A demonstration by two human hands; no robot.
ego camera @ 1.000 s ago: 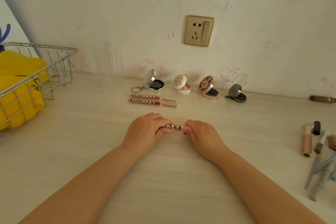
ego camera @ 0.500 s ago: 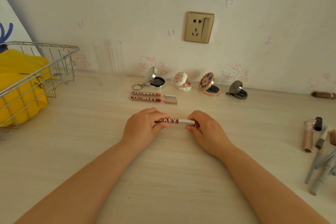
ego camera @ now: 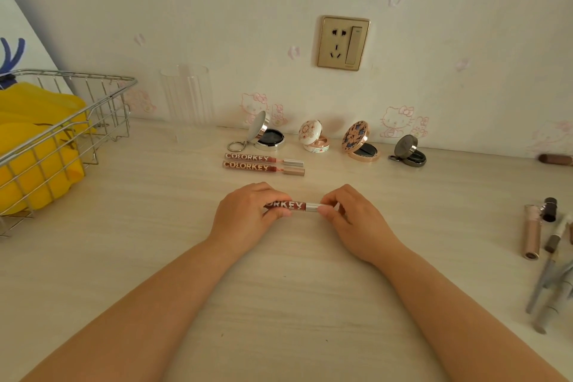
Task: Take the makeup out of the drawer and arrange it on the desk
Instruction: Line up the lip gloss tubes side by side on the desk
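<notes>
Pale desk [ego camera: 124,273] filling the lower frame, wire basket [ego camera: 71,121] at upper left, four open compacts [ego camera: 361,141] along the wall, left hand [ego camera: 245,214] and right hand [ego camera: 356,220] pinching either end of a lip gloss tube [ego camera: 294,206] at centre frame.

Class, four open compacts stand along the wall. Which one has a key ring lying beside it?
The leftmost compact, silver with a dark pan: its key ring lies on the desk at its left. The other three show none.
</notes>
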